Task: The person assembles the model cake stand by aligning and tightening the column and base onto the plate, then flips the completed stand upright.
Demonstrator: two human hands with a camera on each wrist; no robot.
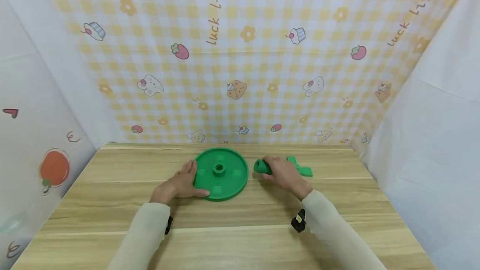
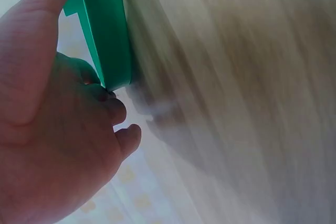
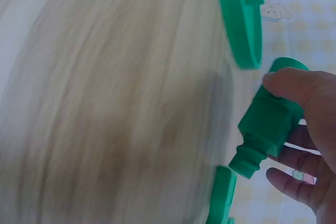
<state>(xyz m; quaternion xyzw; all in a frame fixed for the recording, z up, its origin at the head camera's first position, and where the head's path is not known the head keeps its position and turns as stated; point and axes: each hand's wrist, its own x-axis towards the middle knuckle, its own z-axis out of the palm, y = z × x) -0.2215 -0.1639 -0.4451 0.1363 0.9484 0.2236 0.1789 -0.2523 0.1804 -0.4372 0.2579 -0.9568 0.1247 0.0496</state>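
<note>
A round green plate (image 1: 229,182) with a raised rim and a short hollow hub at its centre lies on the table. My left hand (image 1: 183,181) grips its left side, thumb on the near rim and fingers along the left edge. In the left wrist view, the plate's edge (image 2: 113,40) sits between the thumb and curled fingers of the left hand (image 2: 63,114). My right hand (image 1: 284,173) holds a green post (image 1: 262,166) with a hole in its end. Its blocky middle and narrow threaded tip (image 3: 247,161) show below the right hand (image 3: 317,108).
Right of and behind the right hand lies a flat green piece with crossing arms (image 1: 305,171), partly hidden by that hand. The wooden table (image 1: 232,241) ends at a yellow checked cloth (image 1: 262,70) at the back. White cloths hang on both sides.
</note>
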